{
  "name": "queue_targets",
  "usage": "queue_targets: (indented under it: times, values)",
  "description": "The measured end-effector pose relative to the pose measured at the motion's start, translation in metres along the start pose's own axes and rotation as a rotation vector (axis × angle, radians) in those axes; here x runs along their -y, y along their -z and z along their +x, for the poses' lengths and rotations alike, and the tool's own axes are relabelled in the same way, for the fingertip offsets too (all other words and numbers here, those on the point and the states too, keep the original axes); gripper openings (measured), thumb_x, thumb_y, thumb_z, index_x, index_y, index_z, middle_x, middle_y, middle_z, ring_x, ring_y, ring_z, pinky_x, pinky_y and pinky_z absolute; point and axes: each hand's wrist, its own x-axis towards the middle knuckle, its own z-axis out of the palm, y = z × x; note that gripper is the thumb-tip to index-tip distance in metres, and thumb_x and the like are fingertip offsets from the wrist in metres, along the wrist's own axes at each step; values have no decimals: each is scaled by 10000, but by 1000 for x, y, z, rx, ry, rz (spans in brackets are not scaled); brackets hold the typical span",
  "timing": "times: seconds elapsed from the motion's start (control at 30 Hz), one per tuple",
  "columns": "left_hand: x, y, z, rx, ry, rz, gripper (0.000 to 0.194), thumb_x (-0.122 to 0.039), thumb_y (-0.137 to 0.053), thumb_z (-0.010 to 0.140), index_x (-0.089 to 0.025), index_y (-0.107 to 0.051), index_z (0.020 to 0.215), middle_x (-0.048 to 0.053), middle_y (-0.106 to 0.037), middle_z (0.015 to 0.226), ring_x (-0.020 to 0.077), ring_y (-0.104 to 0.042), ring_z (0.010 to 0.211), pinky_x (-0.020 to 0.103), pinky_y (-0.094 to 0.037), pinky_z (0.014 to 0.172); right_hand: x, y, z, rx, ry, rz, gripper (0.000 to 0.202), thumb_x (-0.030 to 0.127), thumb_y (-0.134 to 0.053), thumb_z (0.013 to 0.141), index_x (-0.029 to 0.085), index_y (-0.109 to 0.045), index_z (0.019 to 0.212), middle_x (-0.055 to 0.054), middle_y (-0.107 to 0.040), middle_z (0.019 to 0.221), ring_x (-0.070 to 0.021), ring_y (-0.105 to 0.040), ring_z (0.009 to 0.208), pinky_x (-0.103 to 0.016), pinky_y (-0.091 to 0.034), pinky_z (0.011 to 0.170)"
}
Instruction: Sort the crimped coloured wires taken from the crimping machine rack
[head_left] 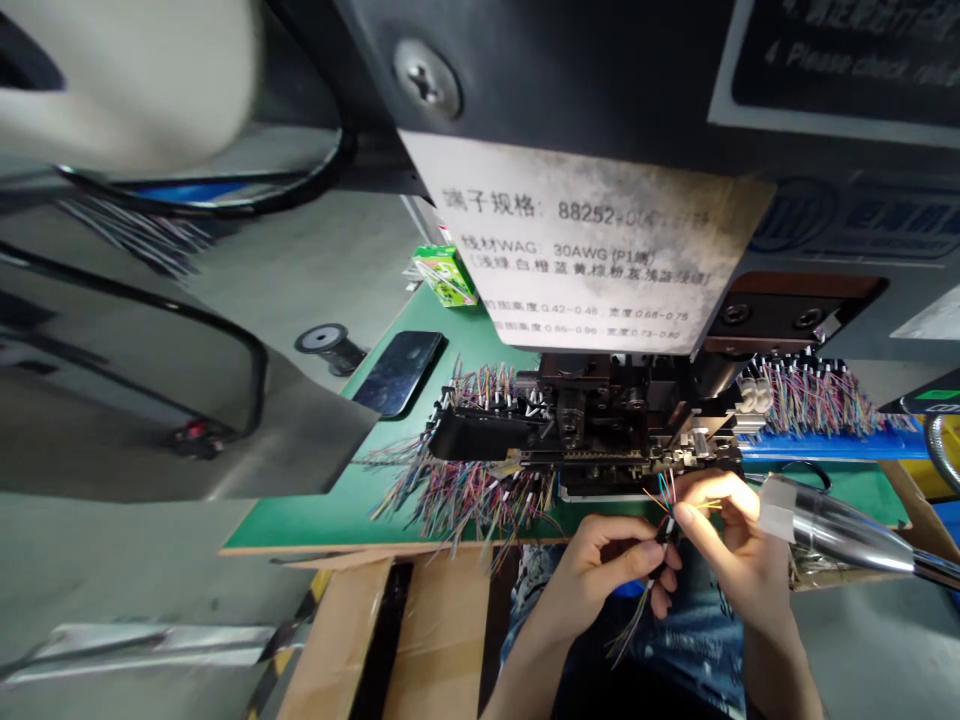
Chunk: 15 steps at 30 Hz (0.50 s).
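Note:
My left hand (619, 560) is closed around the black-sleeved middle of a short multi-wire cable (666, 530). Loose thin wires fan out from the cable's upper end, in orange, blue, pink and yellow, and more strands hang below my fingers. With thumb and forefinger, my right hand (716, 520) pinches at the base of the fanned wires. Just above both hands is the crimping machine's metal die area (682, 450), a little apart from the wire tips. A lamp (840, 520) with a silver shade lights the right hand from the right.
Bundles of coloured wires (480, 500) lie on the green table (300, 525) left of the machine. More wire bundles (814, 395) sit in a blue tray (840, 447) at right. A phone (401, 372), a green box (444, 275) and a wire spool (330, 348) are at the left; cardboard (435, 640) is below.

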Motion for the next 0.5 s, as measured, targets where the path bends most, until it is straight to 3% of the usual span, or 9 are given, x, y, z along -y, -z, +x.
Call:
queue_targets:
  times: [0.1,0.23,0.33,0.5]
  values:
    - [2,-2,5,-29,-15,8,523,-630,-909,729,-125,-777,689,54,-714,632,157,-650,495,263,-535,528,-3,-4,-3,-72,-113,84,33,280,-773,951,252,-760,961,-24,-779,811,-199,-689,632,-298,-538,519]
    - [4,-7,10,-83,-91,54,525,-652,-889,752,-136,-800,705,46,-717,640,164,-658,546,266,-548,592,-2,-9,-3,-60,-231,174,125,337,-744,976,237,-788,1037,-19,-787,757,-177,-627,480,-308,-530,419]
    - [4,-9,11,-88,-133,80,512,-648,-870,783,-152,-799,678,36,-716,657,159,-654,586,255,-550,627,1,-12,-2,-76,-285,223,135,361,-757,969,238,-809,988,19,-695,602,-178,-609,434,-298,-522,377]
    - [3,-9,9,-98,-147,84,480,-612,-853,818,-158,-787,677,33,-721,670,163,-649,596,256,-549,632,4,-15,0,-92,-328,301,110,368,-797,943,261,-820,960,36,-653,577,-167,-604,422,-279,-507,356]
